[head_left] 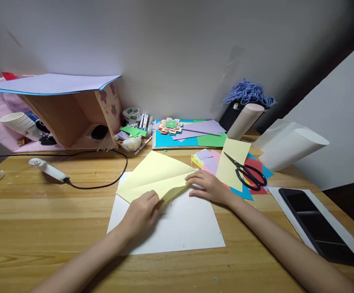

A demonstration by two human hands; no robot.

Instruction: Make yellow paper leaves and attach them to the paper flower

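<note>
A pale yellow sheet of paper (152,173) lies over a white sheet (189,232) on the wooden table. A crease runs across it, and its near edge is lifted. My left hand (143,209) is closed on that near edge, fingers curled and partly hidden. At the paper's right corner, the fingertips of my right hand (206,185) pinch the edge. Small dark marks show on the white sheet beneath. Just right of my right hand, black-handled scissors (250,175) rest on a yellow paper strip (233,158) and colored paper pieces.
A paper flower (171,125) lies on stacked colored sheets (177,140) at the back. An open cardboard box (70,118) stands back left, near a white corded tool (50,170). To the right are a phone (317,224), rolled white paper (296,148) and blue yarn (247,93).
</note>
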